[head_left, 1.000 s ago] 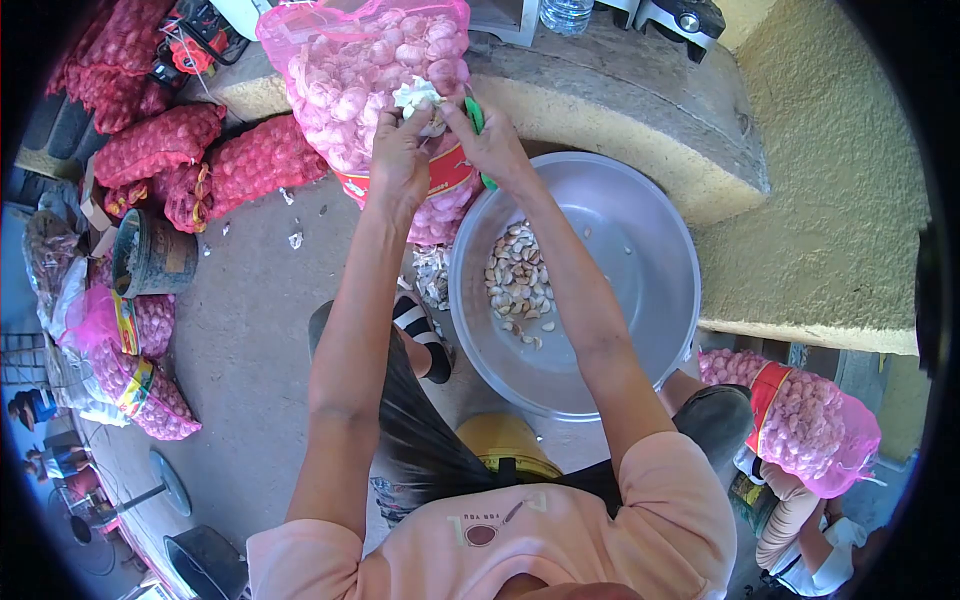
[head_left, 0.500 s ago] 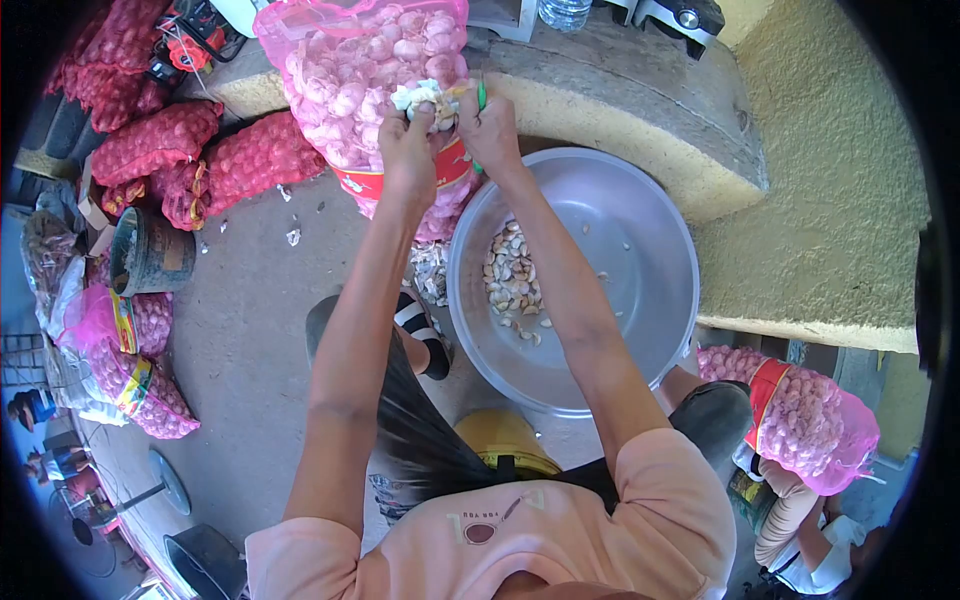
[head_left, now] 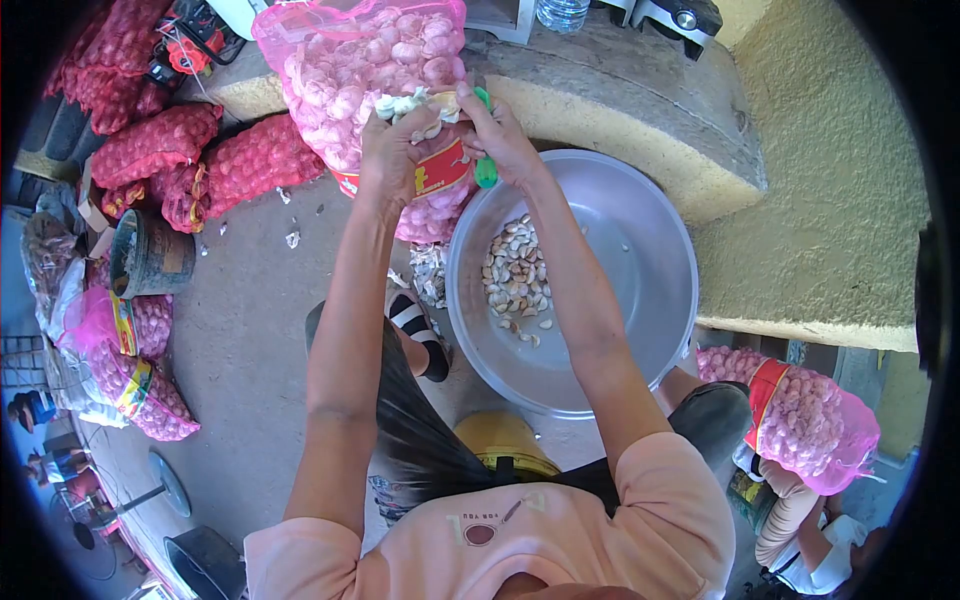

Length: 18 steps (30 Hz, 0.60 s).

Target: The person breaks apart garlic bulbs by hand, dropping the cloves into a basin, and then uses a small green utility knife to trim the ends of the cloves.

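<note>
My left hand (head_left: 390, 160) is closed around a partly broken garlic bulb (head_left: 425, 128), with pale loose skin at its top. My right hand (head_left: 505, 140) grips a small green-handled knife (head_left: 486, 173), close to the bulb's right side; its blade cannot be made out. Both hands are raised in front of a big pink mesh sack of garlic (head_left: 345, 85) with a red label band. Below my right forearm stands a wide grey basin (head_left: 650, 270), where loose garlic cloves (head_left: 515, 265) are heaped on the left side of its floor.
Garlic skins (head_left: 430, 272) lie between sack and basin. Red mesh sacks (head_left: 262, 160) and a dark bucket (head_left: 150, 255) stand at left. A yellow bucket (head_left: 505, 440) is between my legs. A concrete ledge (head_left: 620, 120) curves behind the basin. Another person (head_left: 810, 540) sits at lower right.
My hands have turned and drawn slightly apart, with the right hand moving a little right. More of the green handle now shows below my right hand.
</note>
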Tool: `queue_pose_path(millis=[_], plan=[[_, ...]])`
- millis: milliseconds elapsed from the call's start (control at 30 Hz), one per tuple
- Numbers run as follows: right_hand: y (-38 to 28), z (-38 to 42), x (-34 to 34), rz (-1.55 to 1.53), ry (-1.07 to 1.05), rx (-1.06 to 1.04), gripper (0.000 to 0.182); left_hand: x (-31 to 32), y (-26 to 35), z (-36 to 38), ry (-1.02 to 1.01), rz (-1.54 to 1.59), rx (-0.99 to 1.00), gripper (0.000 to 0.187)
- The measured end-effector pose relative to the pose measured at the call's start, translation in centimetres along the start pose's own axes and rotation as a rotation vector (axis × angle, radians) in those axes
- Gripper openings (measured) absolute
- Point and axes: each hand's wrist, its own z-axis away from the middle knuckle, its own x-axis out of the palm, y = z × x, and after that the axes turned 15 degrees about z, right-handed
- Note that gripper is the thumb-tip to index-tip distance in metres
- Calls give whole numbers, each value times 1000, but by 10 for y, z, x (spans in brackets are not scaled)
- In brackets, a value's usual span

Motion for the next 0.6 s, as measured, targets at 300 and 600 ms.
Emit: queue_pose_path(millis=[300,600], plan=[[-18,5,1,373,93,-266,24,-13,-8,-11,-62,-172,229,10],[6,-4,22,-217,23,-42,25,-14,4,-11,-14,46,59,13]])
